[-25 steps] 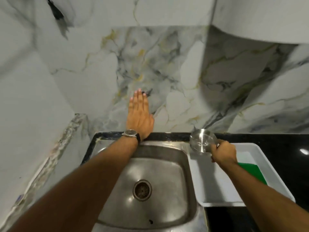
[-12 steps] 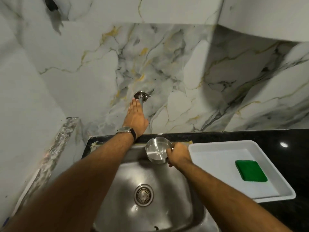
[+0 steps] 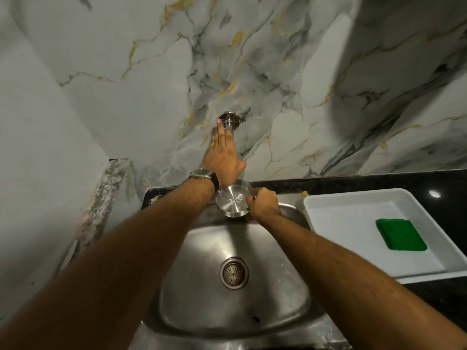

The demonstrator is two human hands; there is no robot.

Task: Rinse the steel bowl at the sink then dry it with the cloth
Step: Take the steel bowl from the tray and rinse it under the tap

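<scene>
A grey, gold-veined marble wall (image 3: 316, 79) rises behind a black stone table (image 3: 379, 181) holding a stainless steel sink (image 3: 235, 294) and, to its right, a white rectangular tray (image 3: 326, 198) with a green sponge (image 3: 400, 237) in it. The small round steel bowl (image 3: 232, 202) hangs over the sink's back edge — gripped at its rim by the closed right hand (image 3: 262, 203). The left hand (image 3: 223, 157), fingers straight and flat, reaches to the chrome wall tap (image 3: 228, 121) — wristwatch (image 3: 203, 174) just left of the bowl.

Right hand (image 3: 264, 204) gripping steel bowl (image 3: 233, 202) over sink (image 3: 290, 311), left hand (image 3: 223, 157) flat, seemingly on tap (image 3: 228, 121)
</scene>
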